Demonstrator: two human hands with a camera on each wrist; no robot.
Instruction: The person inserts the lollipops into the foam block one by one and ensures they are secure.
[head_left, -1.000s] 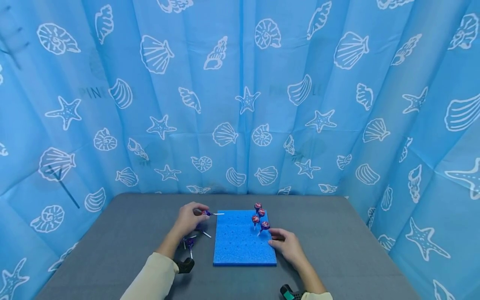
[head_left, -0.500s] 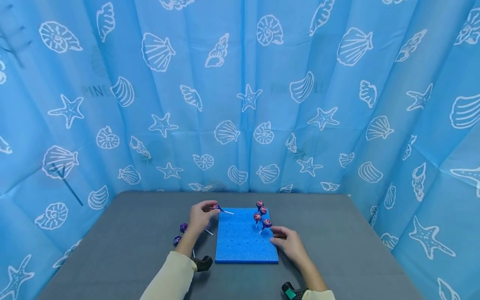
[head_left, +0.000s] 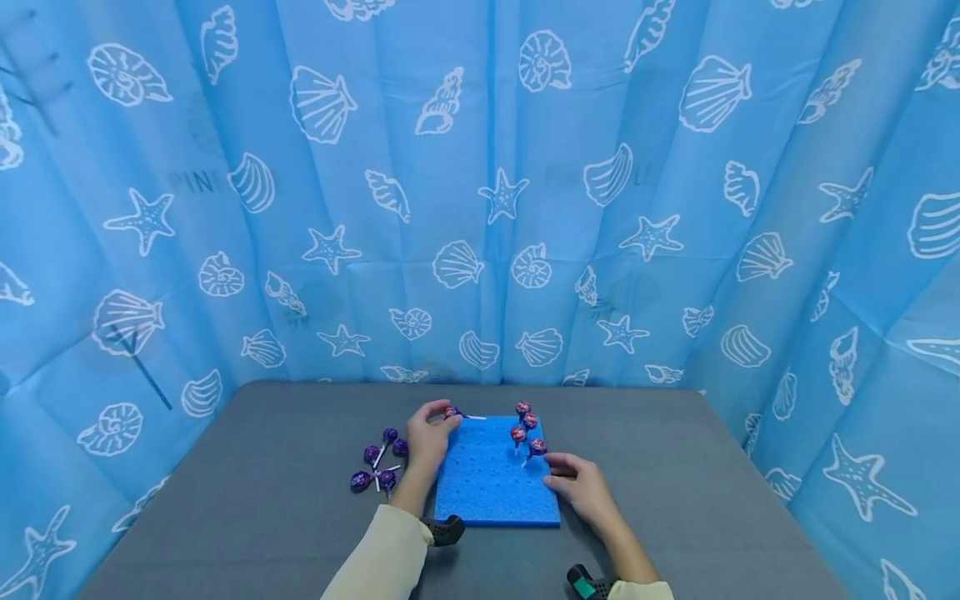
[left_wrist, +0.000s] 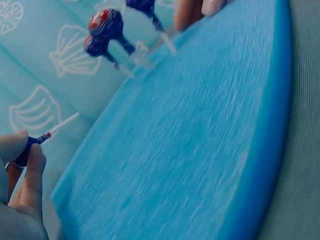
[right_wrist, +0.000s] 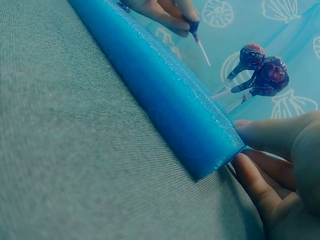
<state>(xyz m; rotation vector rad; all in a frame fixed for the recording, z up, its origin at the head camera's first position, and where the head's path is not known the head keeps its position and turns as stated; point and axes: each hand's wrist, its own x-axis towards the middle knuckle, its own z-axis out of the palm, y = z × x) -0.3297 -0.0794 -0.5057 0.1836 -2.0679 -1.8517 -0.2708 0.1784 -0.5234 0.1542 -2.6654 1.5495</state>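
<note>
My left hand (head_left: 431, 433) pinches a lollipop (left_wrist: 24, 150) by its dark wrapped head, between thumb and fingers. Its white stick points right, above the far left part of a blue foam board (head_left: 487, 492). My right hand (head_left: 583, 490) grips the board's right edge, thumb on top and fingers at the side (right_wrist: 257, 185). Several lollipops (head_left: 537, 447) with red and blue wrappers stand in the board near its far right corner, some tilted. Small holes dot the board's top.
Several purple-wrapped lollipops (head_left: 372, 454) lie in a loose pile left of the board, their white sticks crossing. Everything rests on a grey table (head_left: 300, 450). A blue curtain (head_left: 480, 208) with white shells and starfish hangs behind the far edge.
My left hand has moved right with the lollipop, from beside the board to over its far left corner, uncovering the purple pile. My right hand stays at the board's edge.
</note>
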